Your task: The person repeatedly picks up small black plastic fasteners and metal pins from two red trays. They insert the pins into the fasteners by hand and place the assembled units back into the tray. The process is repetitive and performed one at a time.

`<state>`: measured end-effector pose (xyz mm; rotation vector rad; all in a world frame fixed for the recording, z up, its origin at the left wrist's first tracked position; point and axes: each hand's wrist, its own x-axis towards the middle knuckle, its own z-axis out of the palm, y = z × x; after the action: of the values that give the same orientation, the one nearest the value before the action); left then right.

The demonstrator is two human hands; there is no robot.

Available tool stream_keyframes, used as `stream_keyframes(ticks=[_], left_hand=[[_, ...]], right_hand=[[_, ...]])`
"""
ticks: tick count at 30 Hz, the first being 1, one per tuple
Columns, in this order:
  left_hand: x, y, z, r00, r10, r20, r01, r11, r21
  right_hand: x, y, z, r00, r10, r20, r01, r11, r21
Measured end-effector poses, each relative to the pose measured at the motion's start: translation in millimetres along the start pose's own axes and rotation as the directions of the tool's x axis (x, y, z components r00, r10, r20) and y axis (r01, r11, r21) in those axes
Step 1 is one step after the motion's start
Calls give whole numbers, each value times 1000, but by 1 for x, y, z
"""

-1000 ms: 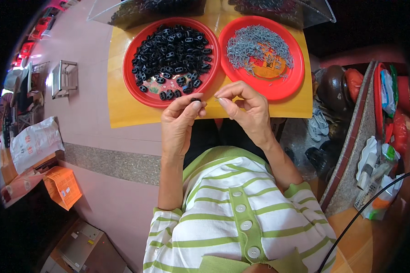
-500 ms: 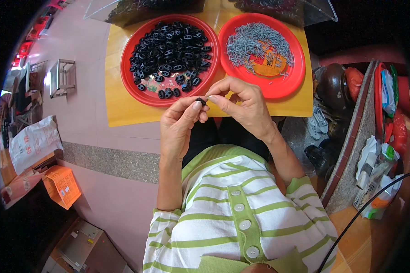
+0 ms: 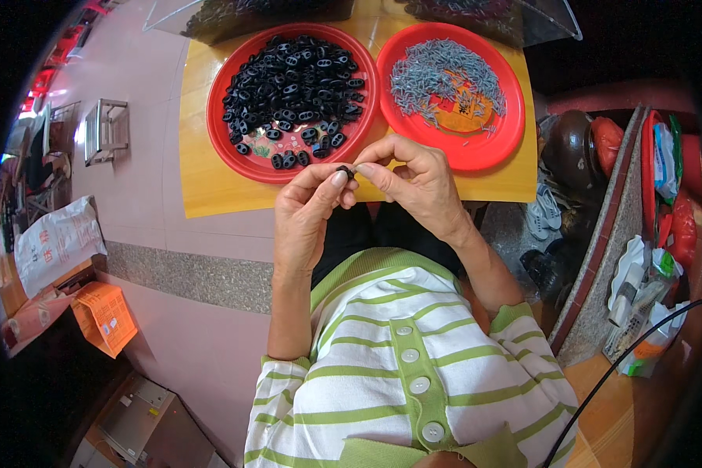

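Just past the near edge of the table, both of my hands meet at their fingertips. My left hand (image 3: pixel 308 204) pinches a small black plastic part (image 3: pixel 346 171) between thumb and fingers. Thumb and forefinger of my right hand (image 3: pixel 415 181) are pressed together right at that part; whatever lies between them is too small to make out. Beyond my left hand, a red round tray (image 3: pixel 220 148) holds a heap of black two-holed plastic parts (image 3: pixel 288 74). A red plate (image 3: pixel 511 129) with many small grey screw-like pieces (image 3: pixel 437 70) lies beyond my right hand.
Both dishes rest on a yellow table (image 3: pixel 199 199). Clear bins (image 3: pixel 550 19) with dark contents stand at its far edge. A metal stool (image 3: pixel 105 132) is on the floor at left. To the right are dark jars (image 3: pixel 569 144), light shoes (image 3: pixel 548 209) and a black cable (image 3: pixel 632 347).
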<state>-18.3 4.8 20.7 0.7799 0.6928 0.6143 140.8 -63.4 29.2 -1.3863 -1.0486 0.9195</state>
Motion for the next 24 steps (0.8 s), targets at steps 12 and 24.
stream_keyframes(ticks=[12, 24], left_hand=[[-1, 0, 0, 1000, 3, -6, -3, 1000, 14], [-2, -5, -8, 999, 26, -25, -24, 995, 96]], right_hand=[[-2, -2, 2, 989, -150, 12, 150, 971, -188], [-2, 2, 11, 997, -66, 50, 71, 992, -106]])
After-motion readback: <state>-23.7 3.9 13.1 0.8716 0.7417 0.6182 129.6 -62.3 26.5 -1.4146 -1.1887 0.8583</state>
